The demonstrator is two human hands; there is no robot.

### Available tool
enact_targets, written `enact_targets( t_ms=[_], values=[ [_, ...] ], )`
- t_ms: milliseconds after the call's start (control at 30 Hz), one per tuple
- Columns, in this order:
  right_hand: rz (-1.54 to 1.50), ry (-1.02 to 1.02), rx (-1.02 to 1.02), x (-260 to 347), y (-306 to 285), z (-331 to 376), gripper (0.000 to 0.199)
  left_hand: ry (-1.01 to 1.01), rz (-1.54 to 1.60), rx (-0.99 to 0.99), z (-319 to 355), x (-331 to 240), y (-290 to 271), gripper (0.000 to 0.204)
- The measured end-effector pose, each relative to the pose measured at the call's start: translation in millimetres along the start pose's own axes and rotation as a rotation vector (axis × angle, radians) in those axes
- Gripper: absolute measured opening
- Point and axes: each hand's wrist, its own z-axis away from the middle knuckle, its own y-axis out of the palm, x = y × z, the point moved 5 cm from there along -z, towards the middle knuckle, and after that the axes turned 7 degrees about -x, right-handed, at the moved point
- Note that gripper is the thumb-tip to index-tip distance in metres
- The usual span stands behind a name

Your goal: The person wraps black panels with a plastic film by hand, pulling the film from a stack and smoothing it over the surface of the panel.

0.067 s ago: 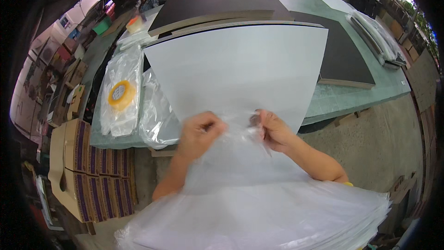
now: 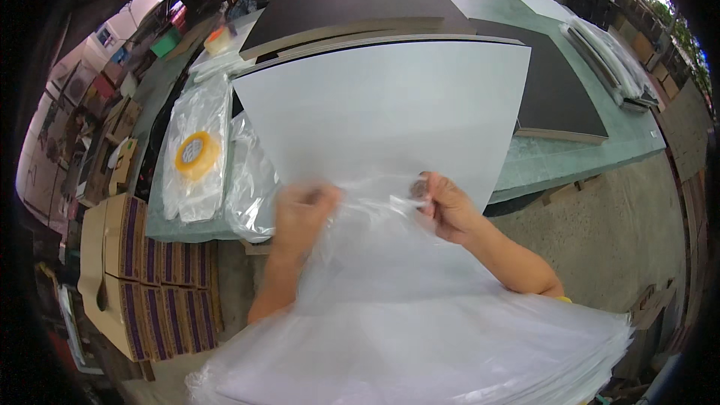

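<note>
The right hand (image 2: 452,210) pinches clear plastic film (image 2: 420,330) near the white panel (image 2: 390,105); the left hand (image 2: 300,216), blurred, is at the film's other side. To the left, a yellow packing-tape roll (image 2: 205,168) lies on folded plastic (image 2: 196,112) atop the green table (image 2: 540,166)

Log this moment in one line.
left hand: blurred at clear plastic film, grip unclear | right hand: pinching film | things: pale panel beyond hands | rest: yellow tape roll on plastic bags
</note>
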Motion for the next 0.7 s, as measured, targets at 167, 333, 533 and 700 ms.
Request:
enact_targets(
  t_ms=[167, 333, 533, 700],
  values=[
    [0.134, -0.132, 0.052, 18.0, 8.2, 9.4, 0.023, 0.595, -0.221, -0.897, 8.1, -27.7, -83.2, 0.019],
    [0.586, -0.562, 0.11, 47.4, 46.9, 24.4, 0.021, 0.531, -0.539, 0.682, 43.5, -8.8, 59.2, 0.026],
    [0.778, -0.613, 0.069, 43.6, 58.4, 20.3, 0.023, 0.282, 0.247, 0.137, 27.3, -25.7, 33.8, 0.025],
    [0.824, -0.431, 0.073, 38.1, 47.1, 11.3, 0.014, 0.4, 0.251, -0.076, 30.6, -39.4, 34.4, 0.037]
  ],
)
